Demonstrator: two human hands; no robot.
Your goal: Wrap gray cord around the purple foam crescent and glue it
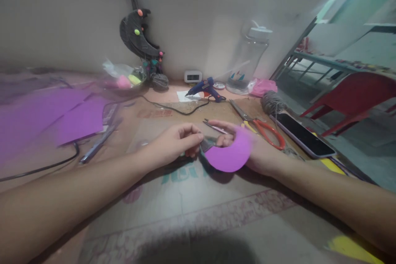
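Observation:
A purple paper crescent (230,157) is in my right hand (235,136), whose fingers curl behind and inside its curve. The pointed metal tips of a slim tool (215,127) show by the right fingers; I cannot tell whether the hand holds it. My left hand (188,140) is closed in a pinch at the crescent's left tip. A dark grey piece (206,145) lies between that pinch and the paper; its kind is unclear. Both hands are just above a printed cardboard sheet (185,202).
Behind the hands are a blue glue gun (204,86), a white digital clock (193,76) and a clear jug (247,62). Orange-handled scissors (269,132), grey yarn (274,102) and a phone (305,134) lie right. Purple sheets (77,119) and a pen (97,144) lie left.

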